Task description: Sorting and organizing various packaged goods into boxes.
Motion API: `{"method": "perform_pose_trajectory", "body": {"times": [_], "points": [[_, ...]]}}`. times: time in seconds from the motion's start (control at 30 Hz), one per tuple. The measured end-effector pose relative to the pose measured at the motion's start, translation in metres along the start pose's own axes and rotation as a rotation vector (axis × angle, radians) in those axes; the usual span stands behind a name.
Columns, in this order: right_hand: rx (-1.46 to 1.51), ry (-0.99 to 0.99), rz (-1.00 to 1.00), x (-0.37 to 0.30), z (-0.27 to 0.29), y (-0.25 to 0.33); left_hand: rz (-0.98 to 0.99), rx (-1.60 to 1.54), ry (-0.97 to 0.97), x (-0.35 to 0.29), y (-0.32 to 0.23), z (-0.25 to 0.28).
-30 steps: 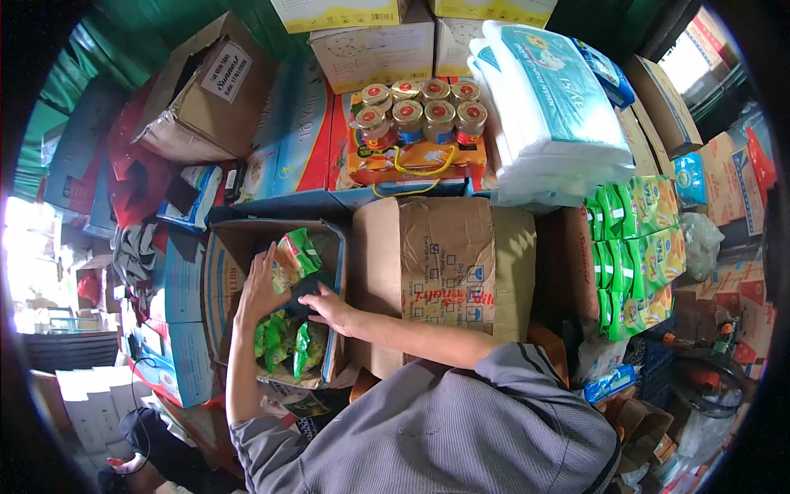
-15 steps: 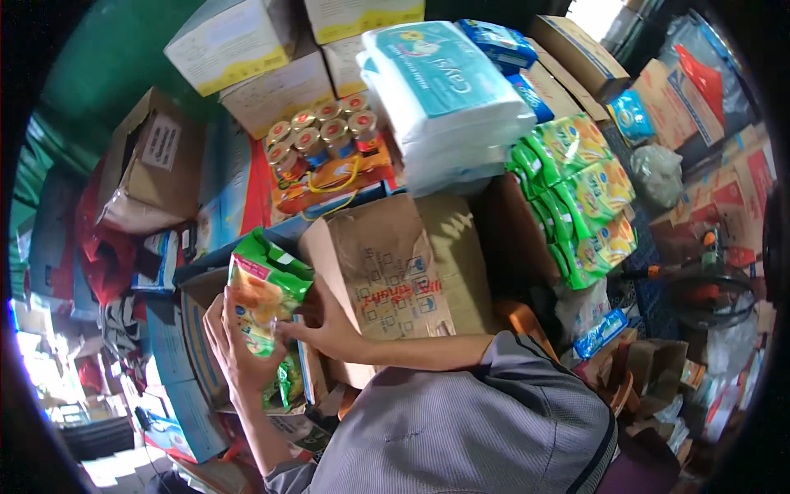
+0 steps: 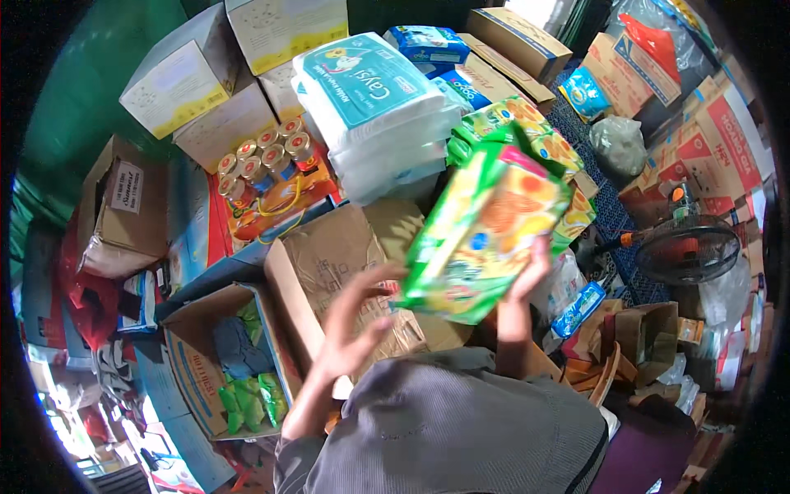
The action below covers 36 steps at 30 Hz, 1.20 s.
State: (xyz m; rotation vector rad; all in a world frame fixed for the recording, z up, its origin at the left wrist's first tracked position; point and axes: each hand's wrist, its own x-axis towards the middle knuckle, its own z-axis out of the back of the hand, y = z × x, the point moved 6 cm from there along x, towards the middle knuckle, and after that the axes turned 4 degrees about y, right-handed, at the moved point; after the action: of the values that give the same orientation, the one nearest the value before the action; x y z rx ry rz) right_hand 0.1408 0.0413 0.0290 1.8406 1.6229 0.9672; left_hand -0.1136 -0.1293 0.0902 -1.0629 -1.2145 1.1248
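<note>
My right hand (image 3: 527,280) grips a large green and yellow food packet (image 3: 485,239) by its lower right edge. The packet is tilted, slightly blurred, and partly covers a pile of similar green packets (image 3: 514,111) behind it. My left hand (image 3: 350,329) is empty and blurred, its fingers spread just left of the packet. Below both hands lies a brown cardboard box (image 3: 329,247) with printed marks. To the left, an open carton (image 3: 193,362) contains several small green packets (image 3: 247,403) and a dark grey cloth-like item (image 3: 243,346).
Cans with gold lids (image 3: 267,156) stand on an orange box, beside a stack of wrapped tissue packs (image 3: 370,107). White and yellow cartons (image 3: 181,86) rise behind. At right are a black fan (image 3: 687,247), a blue packet (image 3: 578,309) and an open small carton (image 3: 646,333).
The packet has moved from the left carton over to the right, toward the green pile. My left hand has let go of it, and the view has turned rightward.
</note>
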Motion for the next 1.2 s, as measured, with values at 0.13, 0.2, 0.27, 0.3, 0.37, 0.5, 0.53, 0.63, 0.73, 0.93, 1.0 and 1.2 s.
{"method": "perform_pose_trajectory", "body": {"times": [0.13,0.2,0.27,0.3,0.37,0.5,0.53,0.63,0.73,0.93,1.0,1.2], "points": [[0.455,0.075,-0.05,0.006,0.025,0.043,-0.114,0.245,0.335,0.042,0.001,-0.077],[0.476,0.065,-0.043,0.004,0.033,0.061,-0.126,0.205,0.457,0.056,0.003,-0.109],[0.365,-0.002,0.025,0.002,0.044,0.075,0.018,-0.07,0.622,0.065,0.013,-0.148],[0.301,-0.039,0.058,0.002,0.05,0.079,-0.009,-0.044,0.649,0.067,0.014,-0.162],[0.149,-0.126,0.138,0.003,0.068,0.086,-0.14,0.136,0.612,0.066,0.013,-0.18],[-0.196,-0.291,0.274,0.008,0.109,0.092,-0.131,0.018,0.61,0.076,0.032,-0.211],[-0.274,-0.321,0.305,0.01,0.116,0.092,-0.103,-0.014,0.625,0.079,0.039,-0.218],[-0.437,-0.381,0.355,0.013,0.13,0.092,-0.029,-0.122,0.619,0.085,0.059,-0.226],[-0.342,-0.441,0.221,0.012,0.142,0.083,0.108,-0.367,0.608,0.091,0.077,-0.228],[-0.27,-0.548,0.214,0.055,0.17,0.071,0.111,-0.477,0.54,0.106,0.089,-0.223],[-0.34,-0.579,0.226,0.061,0.177,0.064,0.135,-0.553,0.527,0.11,0.092,-0.221],[-0.258,-0.532,0.21,0.067,0.178,0.055,0.128,-0.637,0.521,0.113,0.093,-0.216]]}}
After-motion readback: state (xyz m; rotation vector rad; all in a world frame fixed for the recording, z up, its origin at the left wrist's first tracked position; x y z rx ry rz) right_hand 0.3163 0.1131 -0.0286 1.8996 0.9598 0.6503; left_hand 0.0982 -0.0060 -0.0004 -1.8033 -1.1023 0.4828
